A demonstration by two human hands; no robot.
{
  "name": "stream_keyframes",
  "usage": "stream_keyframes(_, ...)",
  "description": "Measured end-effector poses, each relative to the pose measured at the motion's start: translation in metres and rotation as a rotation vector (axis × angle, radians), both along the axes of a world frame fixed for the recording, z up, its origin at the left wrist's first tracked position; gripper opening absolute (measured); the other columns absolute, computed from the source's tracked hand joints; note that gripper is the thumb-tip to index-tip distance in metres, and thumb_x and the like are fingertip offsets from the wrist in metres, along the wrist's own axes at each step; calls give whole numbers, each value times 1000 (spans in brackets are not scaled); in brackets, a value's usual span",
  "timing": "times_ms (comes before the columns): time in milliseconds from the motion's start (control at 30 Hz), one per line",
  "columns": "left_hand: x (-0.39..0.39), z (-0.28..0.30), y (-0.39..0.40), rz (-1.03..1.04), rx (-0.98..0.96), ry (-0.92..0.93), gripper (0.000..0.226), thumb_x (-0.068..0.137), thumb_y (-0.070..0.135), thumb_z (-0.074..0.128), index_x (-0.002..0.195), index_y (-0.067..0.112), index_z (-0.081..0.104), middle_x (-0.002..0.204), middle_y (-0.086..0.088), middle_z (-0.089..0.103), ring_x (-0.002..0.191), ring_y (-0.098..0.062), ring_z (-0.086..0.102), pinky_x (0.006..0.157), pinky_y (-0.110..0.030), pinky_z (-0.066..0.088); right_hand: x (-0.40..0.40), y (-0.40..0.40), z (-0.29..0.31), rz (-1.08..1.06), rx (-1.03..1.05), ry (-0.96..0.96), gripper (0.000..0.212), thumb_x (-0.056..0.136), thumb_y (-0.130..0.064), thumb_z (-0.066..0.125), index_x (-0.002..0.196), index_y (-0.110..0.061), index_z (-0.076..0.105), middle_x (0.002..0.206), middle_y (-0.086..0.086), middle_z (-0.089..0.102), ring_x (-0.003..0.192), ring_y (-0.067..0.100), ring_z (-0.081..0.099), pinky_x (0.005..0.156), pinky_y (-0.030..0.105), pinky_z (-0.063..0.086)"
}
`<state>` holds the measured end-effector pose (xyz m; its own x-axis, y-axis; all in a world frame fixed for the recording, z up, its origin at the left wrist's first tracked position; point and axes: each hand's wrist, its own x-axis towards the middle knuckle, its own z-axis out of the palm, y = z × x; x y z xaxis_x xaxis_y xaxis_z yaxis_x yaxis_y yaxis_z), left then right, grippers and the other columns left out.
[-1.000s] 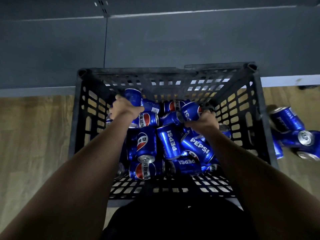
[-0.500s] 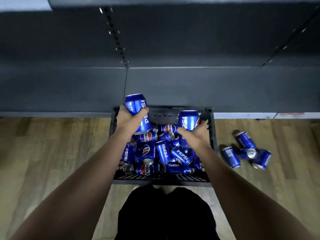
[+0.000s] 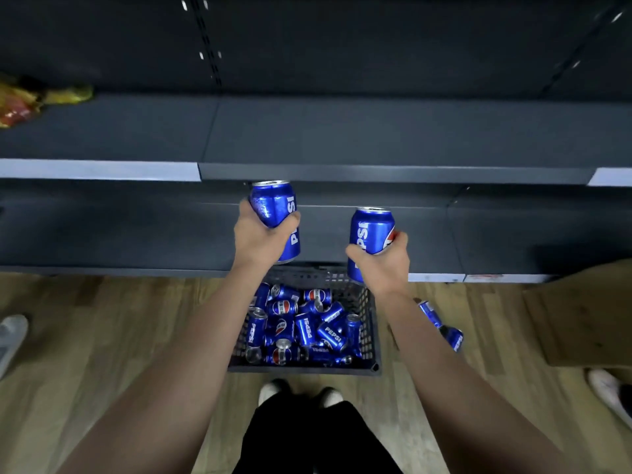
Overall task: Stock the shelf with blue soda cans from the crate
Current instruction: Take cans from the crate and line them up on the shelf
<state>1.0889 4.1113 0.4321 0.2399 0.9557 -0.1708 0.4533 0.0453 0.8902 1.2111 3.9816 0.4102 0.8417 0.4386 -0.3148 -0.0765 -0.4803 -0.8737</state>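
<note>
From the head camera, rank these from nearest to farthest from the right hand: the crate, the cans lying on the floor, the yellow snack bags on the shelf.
From the right hand:
1. Crate, just below it.
2. Cans on the floor, lower right.
3. Yellow snack bags, far upper left on the shelf.

Both forearms are bare, without sleeves. At the bottom centre, black trousers (image 3: 314, 439) end above two pale shoe toes (image 3: 273, 391).
</note>
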Motion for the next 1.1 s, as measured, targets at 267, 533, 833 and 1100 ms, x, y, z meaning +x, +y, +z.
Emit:
stream_keyframes(267, -2, 93, -20, -58, 139, -81, 43, 74, 23, 77, 102, 22, 44, 85, 18, 53, 75, 4, 53, 62, -12, 40, -1, -2, 103, 51, 127, -87, 50, 67, -17, 76, 105, -16, 43, 85, -6, 59, 68, 6, 57, 55, 18, 41)
stream_keyframes(533, 19, 166, 5, -68, 257, -190, 45, 71, 23, 78, 102, 22, 45, 87, 16, 56, 77, 4, 54, 62, -9, 39, 14, 27, 180, 68, 244, -176, 49, 66, -17, 75, 107, -18, 47, 82, -9, 60, 69, 7, 57, 61, 22, 46)
stream_keyframes(833, 42, 244, 72, -145, 393, -292, 47, 69, 25, 79, 103, 24, 45, 97, 8, 60, 86, -7, 58, 67, -10, 41, 31, 93, 255, 61, 367, -304, 46, 66, -20, 75, 105, -19, 50, 82, -10, 61, 71, 7, 59, 63, 22, 48)
stream_keyframes(1100, 50, 292, 126, -168, 473, -337, 49, 70, 26, 79, 106, 23, 45, 102, 9, 58, 86, -3, 57, 64, -7, 39, 34, 155, 296, 51, 469, -361, 50, 66, -21, 77, 107, -19, 49, 86, -12, 60, 76, 3, 59, 64, 20, 48)
